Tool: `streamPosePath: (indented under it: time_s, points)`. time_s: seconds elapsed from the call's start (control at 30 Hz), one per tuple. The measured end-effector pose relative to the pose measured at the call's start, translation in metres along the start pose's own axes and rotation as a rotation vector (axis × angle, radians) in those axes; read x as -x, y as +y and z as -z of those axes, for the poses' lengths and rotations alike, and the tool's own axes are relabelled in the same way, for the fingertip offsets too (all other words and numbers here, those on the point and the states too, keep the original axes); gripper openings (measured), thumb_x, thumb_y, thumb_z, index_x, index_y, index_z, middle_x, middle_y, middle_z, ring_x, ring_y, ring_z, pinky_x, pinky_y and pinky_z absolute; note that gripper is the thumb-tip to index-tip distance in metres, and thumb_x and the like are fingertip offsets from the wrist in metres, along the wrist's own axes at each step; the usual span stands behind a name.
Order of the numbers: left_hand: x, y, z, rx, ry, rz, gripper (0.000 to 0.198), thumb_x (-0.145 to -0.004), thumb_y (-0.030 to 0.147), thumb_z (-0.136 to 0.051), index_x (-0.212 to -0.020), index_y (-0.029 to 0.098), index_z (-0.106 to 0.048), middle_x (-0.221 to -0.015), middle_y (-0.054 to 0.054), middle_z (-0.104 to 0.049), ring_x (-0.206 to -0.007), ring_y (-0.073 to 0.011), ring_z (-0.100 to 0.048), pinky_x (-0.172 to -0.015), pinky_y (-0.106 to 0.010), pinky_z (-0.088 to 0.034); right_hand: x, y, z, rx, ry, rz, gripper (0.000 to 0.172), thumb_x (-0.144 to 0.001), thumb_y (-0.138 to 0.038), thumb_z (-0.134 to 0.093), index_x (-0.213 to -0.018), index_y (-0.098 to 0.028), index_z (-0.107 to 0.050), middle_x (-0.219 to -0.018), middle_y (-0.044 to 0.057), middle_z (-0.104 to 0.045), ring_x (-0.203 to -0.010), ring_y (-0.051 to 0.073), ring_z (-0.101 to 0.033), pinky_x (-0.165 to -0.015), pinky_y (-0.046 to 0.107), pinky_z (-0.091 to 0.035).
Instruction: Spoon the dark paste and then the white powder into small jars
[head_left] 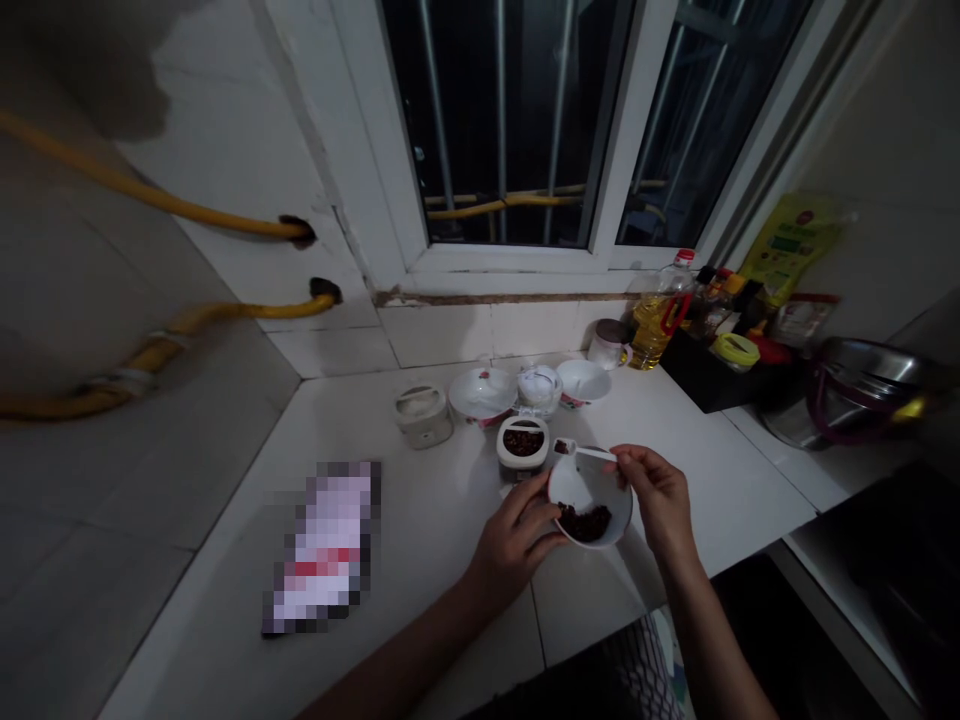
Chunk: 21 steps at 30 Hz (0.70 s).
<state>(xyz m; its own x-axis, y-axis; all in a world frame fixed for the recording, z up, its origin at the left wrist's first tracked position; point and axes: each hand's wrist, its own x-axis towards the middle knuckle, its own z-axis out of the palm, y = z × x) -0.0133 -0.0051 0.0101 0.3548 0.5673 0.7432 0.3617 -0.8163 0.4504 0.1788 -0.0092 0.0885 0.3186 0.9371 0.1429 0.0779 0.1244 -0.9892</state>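
The left hand (pixel 517 540) gripped the bowl (pixel 600 487) by its left side, fingers curled round the rim; the right hand (pixel 660 490) pinched the handle of a white spoon (pixel 596 454) between thumb and fingers; the spoon lay level across the bowl's far side, its scoop, with a little dark stuff in it, at the far left of the rim; dark flakes (pixel 589 523) sat heaped at the bowl's near side; the bowl was held up above the counter's (pixel 720 475) near edge; just beyond the left hand stood an open jar (pixel 523 463) of similar flakes; behind it were two bowls (pixel 484 395) with a small tub (pixel 538 388) between them, and a pale jar (pixel 422 425) to the left; farther right stood a cup (pixel 606 350), an oil bottle (pixel 652 330) and a steel pot (pixel 862 385); a thing blurred into blocks (pixel 322 550) lay on the left.
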Motion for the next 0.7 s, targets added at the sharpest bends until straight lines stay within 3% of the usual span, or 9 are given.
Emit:
streamPosePath:
  time_s: [0.1,0.2,0.3,0.37,0.43,0.57,0.7]
  points:
    - [-0.001,0.001,0.001,0.013,-0.006,0.01,0.018,-0.092,0.032,-0.055,-0.1,0.016,-0.058,-0.127,-0.016,-0.054,-0.112,-0.0247,-0.061,-0.089,-0.038,-0.057,-0.007,-0.006,-0.018,0.195,-0.005,0.168,0.021,-0.083,-0.036,-0.058,-0.088,-0.019,-0.069,-0.072,0.004,-0.071,-0.063,0.017,-0.056,-0.066,0.031,-0.045]
    - [-0.002,0.001,0.0,-0.01,-0.003,-0.002,0.02,-0.092,0.034,-0.055,-0.101,0.016,-0.057,-0.125,-0.016,-0.054,-0.112,-0.0246,-0.061,-0.09,-0.038,-0.056,-0.009,-0.007,-0.031,0.493,-0.076,0.493,0.02,-0.09,-0.026,-0.05,-0.094,-0.02,-0.069,-0.08,0.005,-0.073,-0.073,0.019,-0.061,-0.077,0.035,-0.043]
    - [-0.003,0.001,0.0,-0.028,0.018,-0.025,0.02,-0.092,0.034,-0.055,-0.099,0.016,-0.057,-0.124,-0.017,-0.055,-0.113,-0.0249,-0.06,-0.091,-0.038,-0.056,-0.01,-0.007,-0.035,0.726,-0.182,0.793,0.024,-0.091,-0.014,-0.045,-0.096,-0.018,-0.068,-0.082,0.006,-0.074,-0.071,0.019,-0.062,-0.079,0.037,-0.039]
    - [-0.003,0.001,0.0,-0.022,0.024,-0.025,0.02,-0.091,0.034,-0.055,-0.098,0.016,-0.057,-0.124,-0.017,-0.055,-0.112,-0.0246,-0.06,-0.091,-0.038,-0.056,-0.01,-0.008,-0.031,0.767,-0.182,0.887,0.025,-0.09,-0.011,-0.044,-0.098,-0.018,-0.067,-0.082,0.006,-0.074,-0.069,0.018,-0.062,-0.078,0.037,-0.039]
    - [-0.002,0.001,0.0,-0.009,0.021,-0.016,0.02,-0.091,0.034,-0.056,-0.099,0.016,-0.056,-0.124,-0.018,-0.055,-0.112,-0.024,-0.061,-0.09,-0.037,-0.056,-0.008,-0.01,-0.022,0.728,-0.127,0.891,0.023,-0.091,-0.011,-0.045,-0.1,-0.018,-0.066,-0.083,0.006,-0.074,-0.068,0.017,-0.062,-0.078,0.037,-0.04]
    - [-0.002,0.001,0.0,-0.015,0.025,-0.032,0.021,-0.09,0.033,-0.057,-0.101,0.015,-0.056,-0.126,-0.019,-0.053,-0.113,-0.0246,-0.06,-0.089,-0.037,-0.056,0.0,-0.017,0.01,0.659,-0.033,0.704,0.018,-0.092,-0.022,-0.049,-0.099,-0.021,-0.065,-0.078,0.006,-0.072,-0.072,0.02,-0.062,-0.076,0.037,-0.044]
    - [-0.001,0.001,-0.002,-0.057,0.044,-0.094,0.019,-0.091,0.031,-0.057,-0.099,0.014,-0.057,-0.125,-0.02,-0.053,-0.115,-0.0268,-0.058,-0.089,-0.04,-0.056,0.009,-0.014,0.043,0.821,-0.149,0.62,0.017,-0.091,-0.023,-0.05,-0.096,-0.021,-0.066,-0.073,0.004,-0.071,-0.067,0.019,-0.062,-0.077,0.037,-0.043]
